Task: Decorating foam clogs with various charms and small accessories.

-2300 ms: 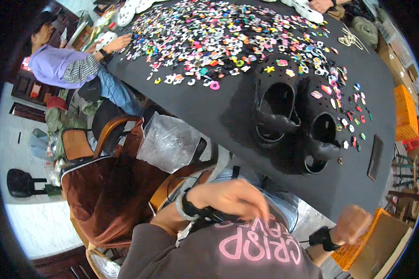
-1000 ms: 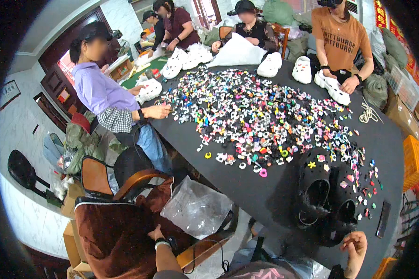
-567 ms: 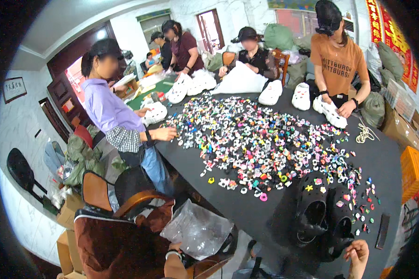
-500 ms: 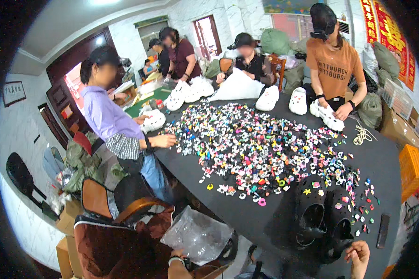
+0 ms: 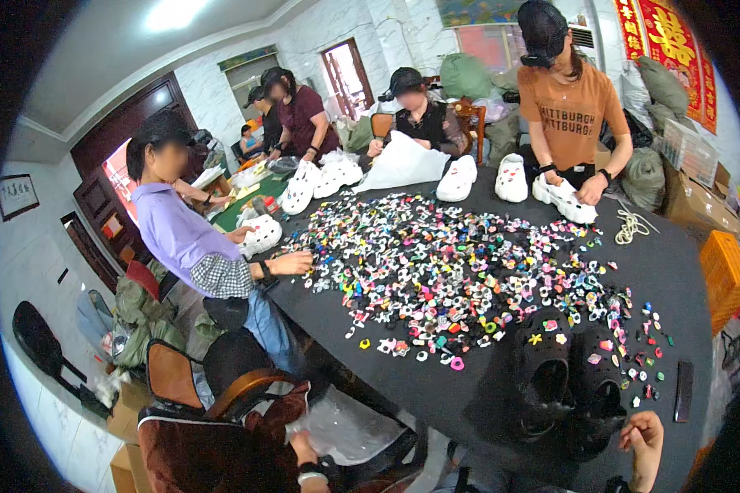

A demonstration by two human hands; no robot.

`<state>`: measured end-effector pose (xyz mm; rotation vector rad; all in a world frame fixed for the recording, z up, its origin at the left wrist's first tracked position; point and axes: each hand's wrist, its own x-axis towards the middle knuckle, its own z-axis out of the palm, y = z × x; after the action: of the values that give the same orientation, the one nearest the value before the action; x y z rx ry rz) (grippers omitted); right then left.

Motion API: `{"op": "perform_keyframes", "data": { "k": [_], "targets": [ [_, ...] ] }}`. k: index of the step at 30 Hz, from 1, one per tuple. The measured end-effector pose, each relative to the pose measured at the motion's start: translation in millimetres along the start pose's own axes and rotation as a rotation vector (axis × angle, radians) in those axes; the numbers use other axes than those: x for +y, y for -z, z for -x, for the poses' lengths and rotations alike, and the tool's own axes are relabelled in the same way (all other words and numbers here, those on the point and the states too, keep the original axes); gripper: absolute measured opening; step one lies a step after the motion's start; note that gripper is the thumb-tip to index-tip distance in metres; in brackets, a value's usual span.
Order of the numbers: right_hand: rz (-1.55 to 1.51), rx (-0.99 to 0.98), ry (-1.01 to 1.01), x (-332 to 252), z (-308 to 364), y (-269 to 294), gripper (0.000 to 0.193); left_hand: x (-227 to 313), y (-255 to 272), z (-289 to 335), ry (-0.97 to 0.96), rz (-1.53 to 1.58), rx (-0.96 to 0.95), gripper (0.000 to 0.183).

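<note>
A pair of black clogs stands at the near right of the table: the left clog (image 5: 543, 374) carries a yellow flower charm and a smaller pale one, the right clog (image 5: 594, 390) a few pinkish charms. My right hand (image 5: 643, 435) is beside the right clog's heel, its fingers loosely curled and slightly apart, with nothing visible in them. Down off the table's near edge, my left hand (image 5: 302, 448) is against a clear plastic bag (image 5: 349, 423), next to a brown cloth (image 5: 197, 444). Its fingers are blurred and partly hidden, so its grip cannot be made out.
Small colourful shoe charms (image 5: 452, 279) cover the middle of the dark table (image 5: 419, 403). A black bar (image 5: 682, 390) and a cord (image 5: 633, 226) lie at the right. Co-workers handle white clogs (image 5: 565, 199) across the table and at the left. A wooden-armed chair (image 5: 242, 386) stands near left.
The view has shifted slightly. My left hand has moved left and up beside the plastic bag, which looks more crumpled. My right hand has shifted a little right, slightly away from the clog's heel.
</note>
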<state>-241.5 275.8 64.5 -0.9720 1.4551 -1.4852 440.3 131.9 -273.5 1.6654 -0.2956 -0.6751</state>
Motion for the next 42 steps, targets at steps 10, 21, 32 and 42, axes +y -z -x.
{"op": "perform_keyframes", "data": {
  "k": [10, 21, 32, 42],
  "targets": [
    [0.088, 0.099, 0.107, 37.9, -30.1, 16.6, 0.016, 356.8, -50.0, 49.7, -0.730, 0.174, -0.680, 0.042],
    [0.071, 0.264, 0.140, 20.1, 17.4, 41.0, 0.016, 468.0, -277.9, -46.5, -0.298, 0.688, -0.752, 0.042],
    [0.101, 0.361, 0.048, 26.4, 47.0, 50.1, 0.014, 366.7, -411.8, -71.4, -0.372, 0.291, -0.818, 0.035],
    [0.124, 0.232, -0.039, 22.1, 25.1, 40.5, 0.019, 362.9, -397.7, -124.1, -1.445, -0.971, -0.361, 0.062]
  ]
}}
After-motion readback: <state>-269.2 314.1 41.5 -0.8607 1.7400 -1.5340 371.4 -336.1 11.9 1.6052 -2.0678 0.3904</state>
